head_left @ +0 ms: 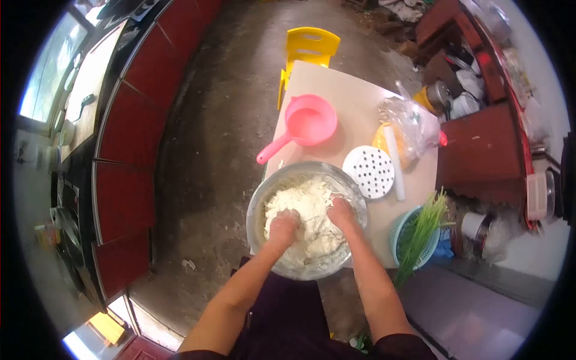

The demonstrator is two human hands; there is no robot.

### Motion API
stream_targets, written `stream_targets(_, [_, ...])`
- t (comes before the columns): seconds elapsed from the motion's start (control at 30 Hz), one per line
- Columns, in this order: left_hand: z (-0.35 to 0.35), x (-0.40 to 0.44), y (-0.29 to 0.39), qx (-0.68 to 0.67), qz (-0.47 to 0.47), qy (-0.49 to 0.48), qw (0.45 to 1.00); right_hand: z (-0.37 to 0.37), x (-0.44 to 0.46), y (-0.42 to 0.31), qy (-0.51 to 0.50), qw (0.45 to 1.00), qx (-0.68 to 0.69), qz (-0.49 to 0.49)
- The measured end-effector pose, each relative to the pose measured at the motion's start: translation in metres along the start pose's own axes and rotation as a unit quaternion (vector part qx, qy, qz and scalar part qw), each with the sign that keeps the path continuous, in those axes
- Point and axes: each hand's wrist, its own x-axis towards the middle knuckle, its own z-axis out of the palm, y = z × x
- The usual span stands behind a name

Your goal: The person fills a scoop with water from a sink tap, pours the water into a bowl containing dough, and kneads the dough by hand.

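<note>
L hand (284,228) & R hand (341,213) in dough (311,207), bowl (256,222) at near-left corner of table (351,93); opening/grip: can't tell. Prob. kneading; next push needs bowl steady.

Near the middle of the frame, the bowl (254,219) looks like grey metal, its sheen dulled by pale smears; the dough (309,204) in it is matt, lumpy and rough. Above, the pink dipper (310,120) is smooth plastic with a soft gloss. The counter (351,90) has a smooth, faintly satiny top. Right of centre, the perforated disc (354,162) is smooth and white, and the bag (414,123) is thin, crinkled, shiny clear plastic. The basket (427,256) at lower right and the yellow chair (312,45) at top look like moulded plastic. At left, the red cabinet doors (129,126) appear smooth; the floor (201,132) is dull and blotchy.
</note>
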Motion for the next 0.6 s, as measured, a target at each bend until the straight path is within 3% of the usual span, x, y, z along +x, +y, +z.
stream_targets(0.03, [0.005,0.002,-0.003,0.011,0.011,0.027,1.000,0.011,0.019,0.003,-0.009,1.000,-0.013,0.006])
stream_targets(0.07, [0.013,0.002,-0.003,0.021,0.020,0.051,0.998,0.031,0.039,0.000,0.034,0.997,0.059,0.047])
stream_targets(0.13, [0.022,0.002,-0.002,0.048,0.026,0.071,0.996,0.071,0.078,-0.022,0.002,0.992,0.021,-0.124])
stream_targets(0.17, [0.022,0.004,-0.004,0.052,0.027,0.075,0.995,0.057,0.074,-0.062,-0.076,0.993,-0.010,-0.091])
stream_targets(0.3, [0.025,0.000,-0.001,0.035,0.034,0.070,0.996,0.044,0.063,-0.084,-0.184,0.956,0.012,-0.226])
stream_targets(0.33, [0.023,0.000,-0.004,0.027,0.031,0.067,0.997,0.052,0.068,-0.071,-0.160,0.958,0.087,-0.222])
stream_targets(0.4, [0.017,0.000,-0.005,0.030,0.036,0.057,0.997,0.048,0.079,-0.030,-0.097,0.991,0.074,-0.059])
stream_targets(0.47, [0.014,0.002,-0.006,0.019,0.038,0.048,0.998,0.008,0.053,-0.022,0.065,0.988,0.130,0.042])
stream_targets(0.57, [0.020,0.001,-0.013,-0.011,0.049,0.023,0.998,0.037,0.056,-0.067,0.027,0.998,0.063,0.001])
stream_targets(0.6, [0.031,0.002,-0.017,-0.021,0.058,0.014,0.998,0.067,0.059,-0.091,-0.051,0.994,-0.027,-0.094])
